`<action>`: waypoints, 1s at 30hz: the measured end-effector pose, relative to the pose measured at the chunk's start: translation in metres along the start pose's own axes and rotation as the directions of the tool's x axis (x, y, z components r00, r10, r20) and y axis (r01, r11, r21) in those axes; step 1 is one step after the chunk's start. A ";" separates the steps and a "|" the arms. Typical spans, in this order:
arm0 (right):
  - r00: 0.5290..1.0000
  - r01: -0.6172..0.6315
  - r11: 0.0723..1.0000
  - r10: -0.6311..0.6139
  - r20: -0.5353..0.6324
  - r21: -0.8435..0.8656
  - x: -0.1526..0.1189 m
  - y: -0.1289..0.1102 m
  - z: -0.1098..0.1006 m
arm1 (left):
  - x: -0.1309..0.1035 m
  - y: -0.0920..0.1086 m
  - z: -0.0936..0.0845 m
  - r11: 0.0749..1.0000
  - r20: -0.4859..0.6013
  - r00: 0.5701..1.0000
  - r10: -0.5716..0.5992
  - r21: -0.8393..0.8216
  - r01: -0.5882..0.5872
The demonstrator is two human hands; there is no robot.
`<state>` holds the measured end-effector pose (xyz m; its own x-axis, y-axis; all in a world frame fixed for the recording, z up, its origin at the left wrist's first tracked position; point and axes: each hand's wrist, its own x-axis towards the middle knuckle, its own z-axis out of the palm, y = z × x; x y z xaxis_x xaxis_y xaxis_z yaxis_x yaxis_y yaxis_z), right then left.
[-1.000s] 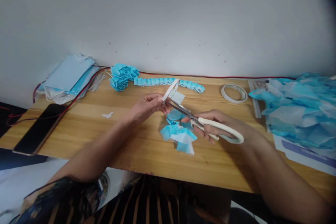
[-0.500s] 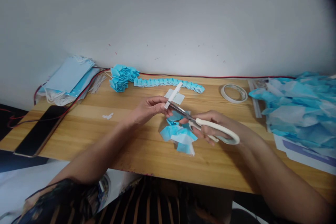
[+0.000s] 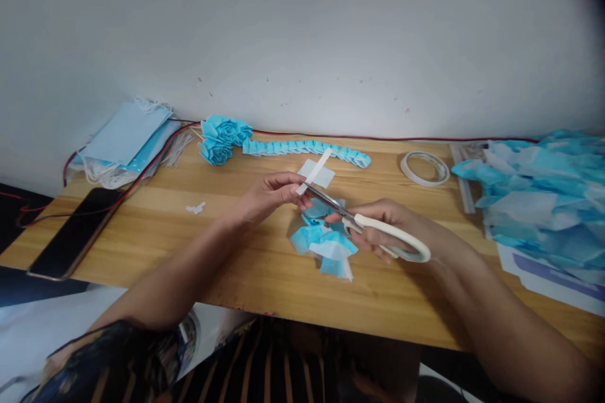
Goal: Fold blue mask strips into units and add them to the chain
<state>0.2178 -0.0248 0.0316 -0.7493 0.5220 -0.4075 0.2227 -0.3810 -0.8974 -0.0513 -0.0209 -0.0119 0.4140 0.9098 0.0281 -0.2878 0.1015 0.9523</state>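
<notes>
My left hand point(image 3: 278, 194) pinches the lower end of a narrow white strip point(image 3: 317, 169), which slants up and to the right. My right hand point(image 3: 378, 223) is wrapped round the cream handles of a pair of scissors point(image 3: 394, 236). The scissor blades meet the strip close to my left fingertips. Below the blades, pale blue and white folded pieces point(image 3: 326, 244) lie on the wooden table point(image 3: 236, 264). A pale square piece point(image 3: 321, 175) is behind the strip, with a long row of folded blue pieces point(image 3: 283, 148) beyond it.
Blue flowers point(image 3: 222, 137) are at the back, with masks point(image 3: 127, 138) and a phone point(image 3: 73, 233) at the left. Small white bits point(image 3: 195, 208) lie left of centre. On the right are a tape roll point(image 3: 424, 169) and a heap of blue pieces point(image 3: 543, 195).
The scissor handles have drawn slightly closer together at the strip. The whole view has shifted a little; both hands keep nearly the same places.
</notes>
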 end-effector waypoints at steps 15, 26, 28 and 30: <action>0.994 -0.007 0.992 -0.006 -0.105 -0.126 -0.001 0.000 0.006 | -0.001 0.007 0.004 0.975 -0.088 0.992 0.087 0.212 -0.066; 0.971 0.145 0.895 -0.211 -0.115 -0.422 -0.001 -0.005 0.015 | -0.002 0.007 0.008 0.965 -0.233 0.966 0.114 0.256 -0.052; 0.972 0.153 0.921 -0.206 -0.115 -0.358 -0.001 -0.003 0.015 | -0.002 0.006 0.008 0.967 -0.220 0.968 0.123 0.244 -0.068; 0.977 0.151 0.948 -0.186 -0.101 -0.280 0.000 0.000 0.014 | -0.002 0.005 0.009 0.970 -0.201 0.971 0.127 0.228 -0.080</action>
<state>0.2088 -0.0354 0.0335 -0.7109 0.6579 -0.2487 0.2720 -0.0689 -0.9598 -0.0459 -0.0256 -0.0045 0.1924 0.9775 0.0871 -0.1154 -0.0656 0.9912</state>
